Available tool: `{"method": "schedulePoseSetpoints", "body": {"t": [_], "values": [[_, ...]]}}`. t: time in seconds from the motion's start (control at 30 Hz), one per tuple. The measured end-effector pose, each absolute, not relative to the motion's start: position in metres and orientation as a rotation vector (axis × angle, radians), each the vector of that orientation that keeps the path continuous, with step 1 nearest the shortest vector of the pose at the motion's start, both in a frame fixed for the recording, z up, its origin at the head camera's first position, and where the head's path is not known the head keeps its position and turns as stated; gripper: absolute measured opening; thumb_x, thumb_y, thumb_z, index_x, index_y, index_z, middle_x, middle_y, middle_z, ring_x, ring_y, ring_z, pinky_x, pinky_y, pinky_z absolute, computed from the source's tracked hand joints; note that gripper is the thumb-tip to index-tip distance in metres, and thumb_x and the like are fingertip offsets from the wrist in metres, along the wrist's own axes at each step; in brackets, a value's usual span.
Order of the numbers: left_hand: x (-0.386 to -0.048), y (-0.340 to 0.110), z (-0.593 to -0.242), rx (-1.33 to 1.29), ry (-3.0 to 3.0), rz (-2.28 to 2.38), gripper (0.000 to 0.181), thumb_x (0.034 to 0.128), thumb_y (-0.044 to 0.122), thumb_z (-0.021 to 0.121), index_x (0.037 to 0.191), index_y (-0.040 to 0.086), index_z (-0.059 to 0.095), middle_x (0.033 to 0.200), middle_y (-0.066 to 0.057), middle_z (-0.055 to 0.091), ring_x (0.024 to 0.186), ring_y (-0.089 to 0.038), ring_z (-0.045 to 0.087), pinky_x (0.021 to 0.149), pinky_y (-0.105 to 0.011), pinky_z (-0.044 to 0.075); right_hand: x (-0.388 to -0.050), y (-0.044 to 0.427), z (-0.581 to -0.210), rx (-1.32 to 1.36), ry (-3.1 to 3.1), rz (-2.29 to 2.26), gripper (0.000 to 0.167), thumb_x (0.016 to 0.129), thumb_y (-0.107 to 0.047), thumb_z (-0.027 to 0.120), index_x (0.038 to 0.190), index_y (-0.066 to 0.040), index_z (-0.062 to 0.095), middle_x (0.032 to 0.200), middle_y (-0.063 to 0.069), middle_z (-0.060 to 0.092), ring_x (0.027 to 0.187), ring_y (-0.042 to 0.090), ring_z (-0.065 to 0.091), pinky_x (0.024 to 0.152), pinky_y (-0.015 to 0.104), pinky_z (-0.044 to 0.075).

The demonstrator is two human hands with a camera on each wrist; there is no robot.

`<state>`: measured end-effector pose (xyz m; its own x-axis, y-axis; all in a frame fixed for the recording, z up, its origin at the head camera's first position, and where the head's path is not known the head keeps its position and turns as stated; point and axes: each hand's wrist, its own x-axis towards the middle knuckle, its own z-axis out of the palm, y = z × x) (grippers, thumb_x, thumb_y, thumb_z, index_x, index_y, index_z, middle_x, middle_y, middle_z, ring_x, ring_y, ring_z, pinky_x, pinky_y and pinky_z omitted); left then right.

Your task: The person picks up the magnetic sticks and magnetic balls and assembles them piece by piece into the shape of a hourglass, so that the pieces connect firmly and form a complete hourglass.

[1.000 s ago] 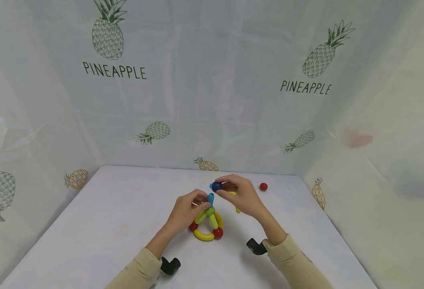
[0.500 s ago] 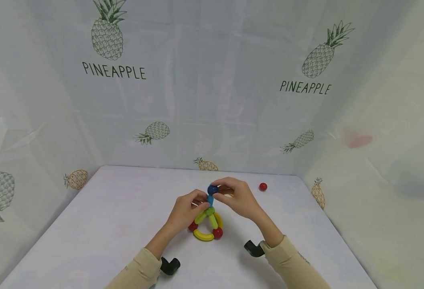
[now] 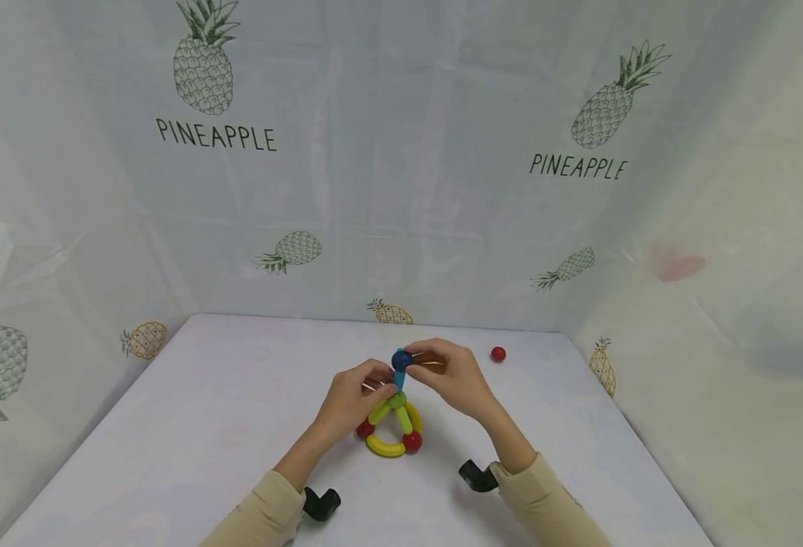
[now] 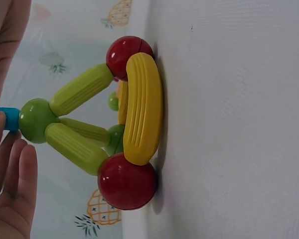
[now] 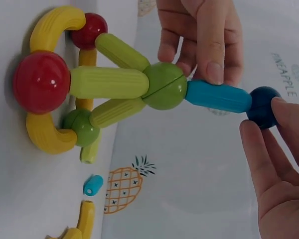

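A pyramid of magnetic sticks and balls [image 5: 109, 82] stands on the table. Its base has curved yellow sticks [image 4: 143, 109] joined by red balls [image 4: 127, 180] and a green ball [image 5: 81, 127]. Lime-green sticks rise to a top green ball [image 3: 397, 399], and a light-blue stick [image 5: 217, 95] stands on that. My left hand [image 3: 349, 396] pinches the light-blue stick between thumb and fingers. At the stick's upper end is a dark-blue ball [image 5: 262, 106], touching it. My right hand [image 3: 456, 381] holds this ball by thumb and fingertips. A bit of light blue shows behind the ball in the head view.
A loose red ball [image 3: 498, 354] lies at the back right of the table. In the right wrist view, a short light-blue piece [image 5: 93, 185] and yellow sticks [image 5: 85, 219] lie beyond the pyramid. Black elbow-shaped parts [image 3: 322, 504] sit by both cuffs. A pineapple-print curtain surrounds the table.
My right hand has brought the dark-blue ball left and slightly down onto the top of the light-blue stick. My left hand and the pyramid have stayed in place.
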<state>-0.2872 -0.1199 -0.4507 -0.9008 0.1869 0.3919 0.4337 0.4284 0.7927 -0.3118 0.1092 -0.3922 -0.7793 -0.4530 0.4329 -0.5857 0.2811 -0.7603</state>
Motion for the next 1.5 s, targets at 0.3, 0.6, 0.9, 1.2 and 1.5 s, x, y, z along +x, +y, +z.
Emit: {"method": "schedulePoseSetpoints", "body": {"t": [0.3,0.6,0.9,1.2,1.5], "values": [[-0.286,-0.124,-0.443,-0.520,-2.346,-1.438,0.038,0.1002,0.036,0.076,0.137,0.031,0.065,0.123,0.014,0.073,0.102,-0.007,0.067,0.088,-0.025,0.060,-0.306,0.101,-0.399,0.941,-2.362,1.575,0.030,0.094,-0.011,0.081,0.123,-0.015,0.076,0.117,0.003,0.075,0.104,0.020,0.076,0.091,0.027,0.061],[-0.282,-0.122,-0.434,-0.513,-2.341,-1.410,0.038,0.1005,0.033,0.075,0.138,0.032,0.067,0.116,0.015,0.073,0.101,-0.006,0.067,0.088,-0.025,0.059,-0.302,0.100,-0.400,0.896,-2.354,1.588,0.030,0.095,-0.011,0.081,0.124,-0.017,0.077,0.119,0.002,0.074,0.107,0.016,0.075,0.093,0.028,0.060],[-0.285,-0.126,-0.434,-0.506,-2.343,-1.420,0.037,0.0996,0.033,0.077,0.135,0.031,0.067,0.123,0.015,0.071,0.101,-0.006,0.067,0.089,-0.023,0.059,-0.303,0.098,-0.404,0.942,-2.339,1.560,0.033,0.096,-0.011,0.079,0.128,-0.017,0.076,0.121,0.001,0.074,0.106,0.017,0.075,0.093,0.028,0.060],[-0.287,-0.133,-0.430,-0.575,-2.358,-1.421,0.041,0.1020,0.033,0.074,0.142,0.029,0.066,0.122,0.011,0.073,0.103,-0.009,0.068,0.089,-0.025,0.059,-0.308,0.108,-0.403,0.884,-2.381,1.381,0.031,0.099,-0.014,0.077,0.129,-0.016,0.075,0.125,0.006,0.075,0.106,0.013,0.075,0.093,0.028,0.060],[-0.286,-0.140,-0.425,-0.533,-2.402,-1.440,0.041,0.1005,0.033,0.076,0.140,0.026,0.067,0.121,0.007,0.074,0.104,-0.010,0.069,0.090,-0.025,0.058,-0.323,0.118,-0.412,0.801,-2.444,1.301,0.031,0.098,-0.011,0.078,0.129,-0.015,0.075,0.123,0.001,0.074,0.107,0.016,0.075,0.092,0.030,0.061]]}}
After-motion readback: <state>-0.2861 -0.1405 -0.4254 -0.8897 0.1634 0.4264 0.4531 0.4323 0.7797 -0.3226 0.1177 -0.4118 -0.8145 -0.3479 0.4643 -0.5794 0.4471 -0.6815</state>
